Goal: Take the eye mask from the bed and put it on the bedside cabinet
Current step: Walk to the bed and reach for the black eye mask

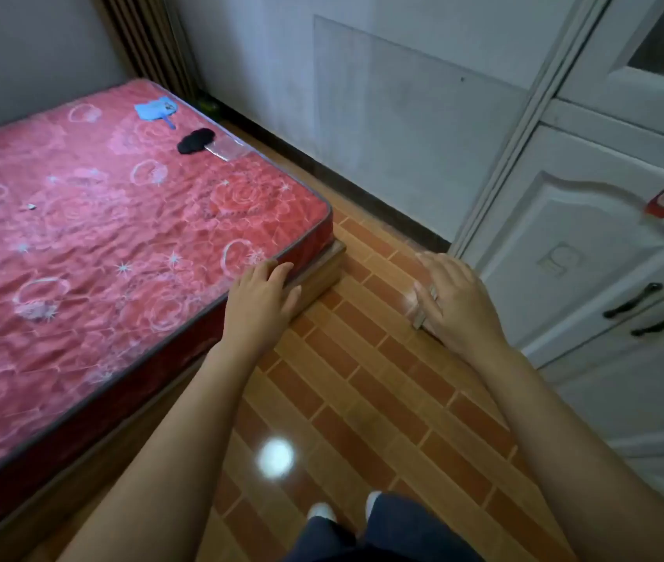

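Since the eye mask [196, 140] lies on the bed [78, 245], near its far edge and just beside a blue cloth [156, 109], I judge the task barely begun. My left hand [262, 296] hovers at the bed's near corner, fingers spread and holding nothing. My right hand [458, 302], well apart from the bed over the floor [362, 399], is likewise open and empty. No bedside cabinet shows; reaching, lifting and carrying all remain.

Arms: bare to the frame's edge, no sleeves in sight.
Left hand [260, 296]: no rings or watch.
Right hand [458, 302]: likewise unadorned.
Trousers [387, 533]: dark blue, denim-like.
Feet [322, 511]: pale toes, socks or shoes, unclear.
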`<control>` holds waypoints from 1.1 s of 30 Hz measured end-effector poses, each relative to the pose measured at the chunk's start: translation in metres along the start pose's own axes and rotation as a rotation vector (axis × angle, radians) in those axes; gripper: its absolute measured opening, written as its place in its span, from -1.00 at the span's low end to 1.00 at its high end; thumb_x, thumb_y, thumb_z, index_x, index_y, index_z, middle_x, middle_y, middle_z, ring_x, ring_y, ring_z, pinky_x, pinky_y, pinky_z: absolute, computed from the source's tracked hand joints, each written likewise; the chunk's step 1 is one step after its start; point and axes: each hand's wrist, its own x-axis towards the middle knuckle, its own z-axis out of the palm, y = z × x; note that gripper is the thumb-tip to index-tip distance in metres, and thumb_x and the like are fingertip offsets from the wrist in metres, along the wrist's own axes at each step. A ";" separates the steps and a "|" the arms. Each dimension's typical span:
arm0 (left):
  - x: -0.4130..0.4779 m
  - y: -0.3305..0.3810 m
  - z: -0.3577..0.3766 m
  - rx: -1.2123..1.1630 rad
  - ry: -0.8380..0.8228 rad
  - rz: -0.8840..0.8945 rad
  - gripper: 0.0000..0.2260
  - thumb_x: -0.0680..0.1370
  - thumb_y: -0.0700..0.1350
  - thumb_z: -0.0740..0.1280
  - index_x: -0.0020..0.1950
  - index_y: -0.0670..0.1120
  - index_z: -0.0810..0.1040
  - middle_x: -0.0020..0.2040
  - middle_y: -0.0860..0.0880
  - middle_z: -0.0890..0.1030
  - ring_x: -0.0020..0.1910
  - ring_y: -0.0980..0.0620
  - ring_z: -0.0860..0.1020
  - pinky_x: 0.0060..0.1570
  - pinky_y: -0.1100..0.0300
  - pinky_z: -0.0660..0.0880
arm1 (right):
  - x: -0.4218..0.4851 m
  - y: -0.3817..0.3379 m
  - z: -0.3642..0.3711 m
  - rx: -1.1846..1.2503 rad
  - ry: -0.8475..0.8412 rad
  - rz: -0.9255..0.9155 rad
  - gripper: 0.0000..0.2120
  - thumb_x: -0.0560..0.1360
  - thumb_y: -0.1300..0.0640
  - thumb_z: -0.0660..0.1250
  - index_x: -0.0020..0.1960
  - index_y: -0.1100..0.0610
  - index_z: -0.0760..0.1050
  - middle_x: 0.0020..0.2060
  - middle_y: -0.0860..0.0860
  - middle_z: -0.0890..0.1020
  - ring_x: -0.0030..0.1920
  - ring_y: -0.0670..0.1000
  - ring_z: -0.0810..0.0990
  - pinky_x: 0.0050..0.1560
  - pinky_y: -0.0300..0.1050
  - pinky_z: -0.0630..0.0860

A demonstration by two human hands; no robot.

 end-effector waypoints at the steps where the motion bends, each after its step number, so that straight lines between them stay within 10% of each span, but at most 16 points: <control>1: 0.006 -0.001 0.000 -0.012 0.018 0.007 -0.60 0.56 0.02 0.17 0.36 -0.12 0.36 0.30 -0.15 0.46 0.30 -0.15 0.38 0.28 -0.06 0.31 | 0.003 0.000 0.001 0.007 0.023 -0.001 -0.60 0.58 0.05 0.10 0.39 0.13 0.26 0.37 0.12 0.40 0.40 0.10 0.28 0.40 0.06 0.18; 33: 0.376 0.048 0.055 -0.020 0.021 -0.138 -0.61 0.53 -0.02 0.22 0.33 -0.12 0.40 0.29 -0.19 0.47 0.29 -0.18 0.38 0.25 -0.10 0.34 | 0.380 0.158 -0.004 0.033 -0.053 -0.087 -0.60 0.58 0.02 0.08 0.36 0.16 0.28 0.33 0.13 0.44 0.36 0.14 0.32 0.37 0.09 0.27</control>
